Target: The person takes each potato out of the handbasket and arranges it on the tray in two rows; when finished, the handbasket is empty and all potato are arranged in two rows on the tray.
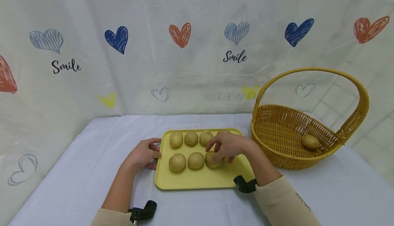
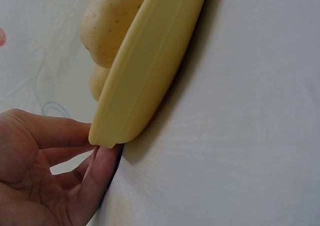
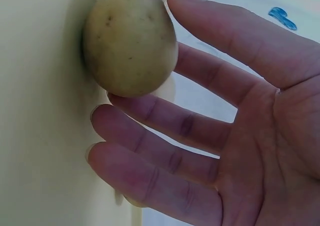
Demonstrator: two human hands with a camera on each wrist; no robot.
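On a yellow tray (image 1: 197, 181), round yellowish potatoes (image 1: 177, 162) stand in two rows. My left hand (image 1: 142, 154) holds the tray by its left edge; in the left wrist view, one finger lies under the tray's rim (image 2: 145, 71) and another digit is against its side. At the front row's right end, my right hand (image 1: 231, 145) has its thumb and fingers around a potato (image 3: 130, 41), which sits on the tray. The fingers (image 3: 150, 176) farther from it hold nothing. Behind this hand, another potato (image 1: 224, 131) in the back row is partly hidden.
To the tray's right stands a wicker basket (image 1: 277, 150) with a tall arched handle (image 1: 311, 69). A single potato (image 1: 310, 141) lies inside it, towards the right. A white cloth (image 1: 101, 143) covers the table, and a curtain printed with hearts hangs behind.
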